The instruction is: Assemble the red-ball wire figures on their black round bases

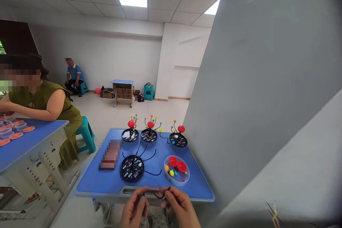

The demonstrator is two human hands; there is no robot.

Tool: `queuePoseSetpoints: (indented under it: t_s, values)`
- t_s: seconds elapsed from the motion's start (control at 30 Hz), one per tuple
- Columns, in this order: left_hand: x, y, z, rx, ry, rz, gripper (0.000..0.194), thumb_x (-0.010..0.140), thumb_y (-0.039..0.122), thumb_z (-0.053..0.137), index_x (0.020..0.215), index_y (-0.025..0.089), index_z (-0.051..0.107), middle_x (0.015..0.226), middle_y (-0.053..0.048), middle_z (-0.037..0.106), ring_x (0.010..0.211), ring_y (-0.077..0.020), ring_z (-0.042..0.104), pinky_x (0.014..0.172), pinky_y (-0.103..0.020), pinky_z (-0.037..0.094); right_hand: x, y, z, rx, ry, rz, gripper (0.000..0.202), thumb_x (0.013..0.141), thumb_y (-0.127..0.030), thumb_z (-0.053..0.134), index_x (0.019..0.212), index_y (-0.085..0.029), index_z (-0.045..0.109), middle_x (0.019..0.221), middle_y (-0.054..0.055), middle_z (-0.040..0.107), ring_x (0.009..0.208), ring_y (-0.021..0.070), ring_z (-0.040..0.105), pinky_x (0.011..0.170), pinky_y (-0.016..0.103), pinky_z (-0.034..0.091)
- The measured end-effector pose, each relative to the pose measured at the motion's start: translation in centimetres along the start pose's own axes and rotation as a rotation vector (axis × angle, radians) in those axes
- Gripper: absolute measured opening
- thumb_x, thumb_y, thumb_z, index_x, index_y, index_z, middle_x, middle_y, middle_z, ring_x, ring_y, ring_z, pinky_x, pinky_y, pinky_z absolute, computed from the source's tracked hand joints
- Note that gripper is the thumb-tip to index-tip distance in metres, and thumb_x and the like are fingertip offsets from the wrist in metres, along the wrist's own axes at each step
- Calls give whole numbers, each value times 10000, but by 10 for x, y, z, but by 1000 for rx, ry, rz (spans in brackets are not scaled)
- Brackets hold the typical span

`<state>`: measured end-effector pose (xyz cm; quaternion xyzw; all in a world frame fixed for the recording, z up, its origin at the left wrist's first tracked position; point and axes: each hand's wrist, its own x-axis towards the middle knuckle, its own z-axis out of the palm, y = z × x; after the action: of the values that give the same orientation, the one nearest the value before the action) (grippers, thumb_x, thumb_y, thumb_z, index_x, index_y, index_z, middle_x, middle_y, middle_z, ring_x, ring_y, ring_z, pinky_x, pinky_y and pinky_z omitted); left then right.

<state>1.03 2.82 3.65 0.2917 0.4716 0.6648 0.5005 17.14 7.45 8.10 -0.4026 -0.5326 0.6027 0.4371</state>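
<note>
My left hand (136, 205) and my right hand (177, 203) are close together at the front edge of the blue table (96, 181). Thin black curved pieces (159, 196) show between them, pinched in my right fingers. My left fingers are pressed together on something too small to make out. Just beyond lies a round black base (132, 168) with several black wire arms. Right of it, a clear round tub (176, 181) holds red half-shells (182, 166) and small coloured balls (171, 173).
Three models with red balls (150, 124) stand at the table's back edge. A blurred flat object (110, 155) lies left. A grey wall (240, 96) borders the right. A person (56, 103) sits at another table (40, 139); another person (74, 74) sits farther back.
</note>
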Motion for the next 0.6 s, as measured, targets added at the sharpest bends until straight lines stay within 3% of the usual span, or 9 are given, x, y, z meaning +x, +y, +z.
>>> queuePoseSetpoints:
  t_s: [0.13, 0.23, 0.37, 0.47, 0.6]
  values:
    - [-11, 0, 4, 32, -14, 16, 480, 703, 682, 709, 835, 223, 660, 515, 77, 515, 422, -63, 384, 407, -177, 312, 1, 4, 4, 98, 9, 79, 466, 709, -643, 744, 834, -193, 743, 775, 39, 752, 578, 147, 674, 545, 236, 467]
    - [-12, 1, 4, 67, -77, -17, 499, 712, 697, 687, 758, 200, 680, 545, 38, 576, 442, -75, 449, 426, -188, 351, -1, 6, 7, 161, 18, 121, 464, 689, -658, 750, 780, -205, 719, 878, 45, 773, 681, 169, 721, 598, 241, 507]
    - [-11, 4, 3, 50, -104, -21, 542, 642, 692, 748, 851, 192, 719, 700, -35, 712, 551, -134, 591, 557, -259, 487, -6, 7, 9, 190, 39, 120, 402, 648, -584, 824, 793, -219, 736, 869, 17, 767, 815, 190, 731, 721, 256, 540]
    - [-11, 8, 3, 49, -111, -13, 540, 652, 694, 739, 846, 190, 721, 703, -49, 733, 533, -142, 606, 540, -267, 486, -8, 11, 10, 189, 46, 127, 427, 591, -573, 862, 797, -214, 759, 781, 11, 758, 751, 182, 715, 715, 263, 548]
    - [-12, 12, 3, 9, -74, -6, 513, 696, 700, 700, 789, 195, 694, 616, -29, 711, 482, -135, 599, 486, -243, 457, -10, 18, 12, 217, 92, 116, 484, 617, -637, 811, 857, -218, 769, 796, 34, 775, 670, 191, 707, 686, 303, 565]
